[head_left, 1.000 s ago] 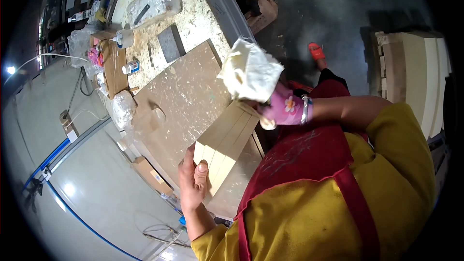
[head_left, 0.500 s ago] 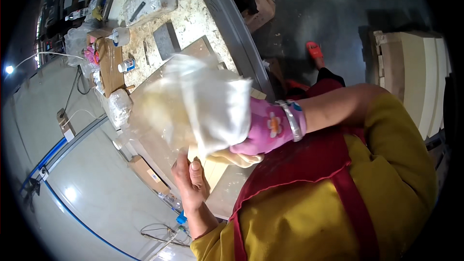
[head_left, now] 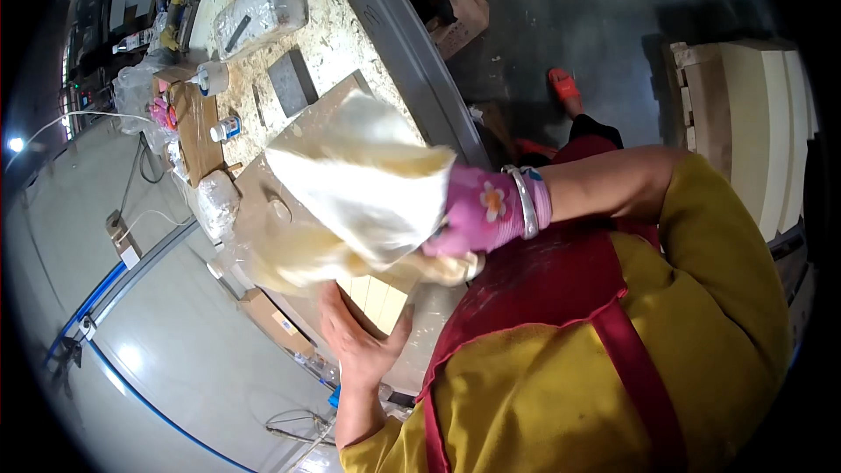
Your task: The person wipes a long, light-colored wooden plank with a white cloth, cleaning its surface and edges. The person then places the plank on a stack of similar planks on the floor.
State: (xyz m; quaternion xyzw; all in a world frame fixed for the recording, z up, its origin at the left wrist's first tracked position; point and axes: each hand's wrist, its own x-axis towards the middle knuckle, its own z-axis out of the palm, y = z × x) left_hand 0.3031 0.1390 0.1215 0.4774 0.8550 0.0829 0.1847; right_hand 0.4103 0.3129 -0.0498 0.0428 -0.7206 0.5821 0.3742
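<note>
My right hand [head_left: 477, 217], in a pink glove with a flower pattern and a silvery bracelet at its wrist, is closed on a cream-white cloth [head_left: 355, 193]. The cloth is smeared by motion and spreads left over the work surface. Below it a cream panel with parallel lines [head_left: 375, 298] shows in part. My bare left hand [head_left: 363, 342] lies at the panel's near edge, thumb spread away from the fingers. It seems to touch the panel, though the cloth covers some fingertips.
On the bench are a grey flat block [head_left: 292, 81], a plastic-wrapped block [head_left: 263, 17], a small white bottle [head_left: 225, 129] and a tape roll [head_left: 212, 78]. A paper bag [head_left: 455, 9] stands on the floor. Stacked cream boards [head_left: 753, 131] are at right.
The cloth has swung and unfolded, showing more of the lined panel. My left thumb has spread away from the fingers. The right hand still grips the cloth.
</note>
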